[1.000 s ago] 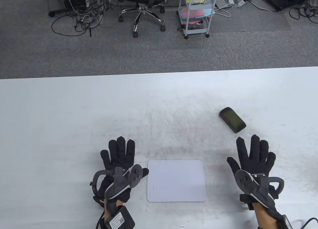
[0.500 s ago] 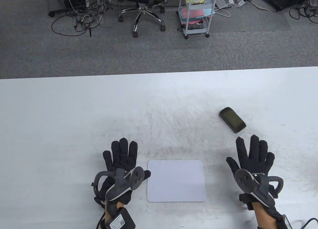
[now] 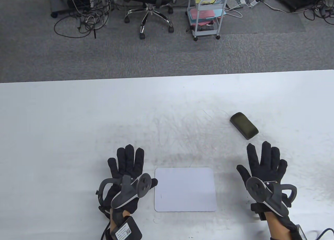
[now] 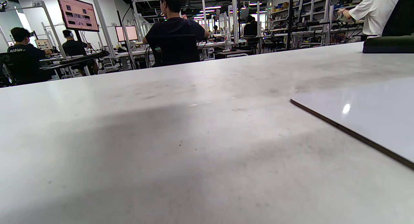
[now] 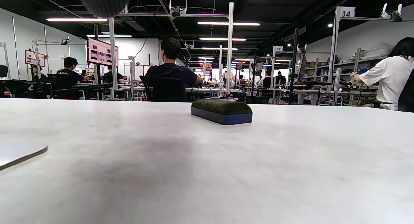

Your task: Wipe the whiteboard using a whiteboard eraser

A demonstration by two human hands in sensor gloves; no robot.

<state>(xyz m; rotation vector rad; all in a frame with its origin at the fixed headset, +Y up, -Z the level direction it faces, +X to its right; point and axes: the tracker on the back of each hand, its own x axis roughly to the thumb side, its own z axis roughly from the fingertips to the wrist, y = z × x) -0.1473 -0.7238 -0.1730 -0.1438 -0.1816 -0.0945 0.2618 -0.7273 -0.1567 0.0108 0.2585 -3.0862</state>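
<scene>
A small white whiteboard [image 3: 185, 189] lies flat near the table's front edge; its corner shows in the left wrist view [image 4: 368, 117] and the right wrist view [image 5: 19, 153]. A dark eraser [image 3: 244, 125] lies on the table behind and right of it, seen in the right wrist view [image 5: 222, 111] and at the left wrist view's edge [image 4: 388, 44]. My left hand [image 3: 126, 164] lies flat with fingers spread just left of the board, holding nothing. My right hand [image 3: 266, 160] lies flat, fingers spread, just in front of the eraser and apart from it.
The white table [image 3: 78, 125] is scuffed with grey marks around the board. Beyond its far edge stand an office chair [image 3: 148, 10] and a white trolley [image 3: 207, 13] on grey carpet with loose cables.
My left hand has slid a little right toward the board. My right hand has shifted very slightly left. The board and the eraser have not moved.
</scene>
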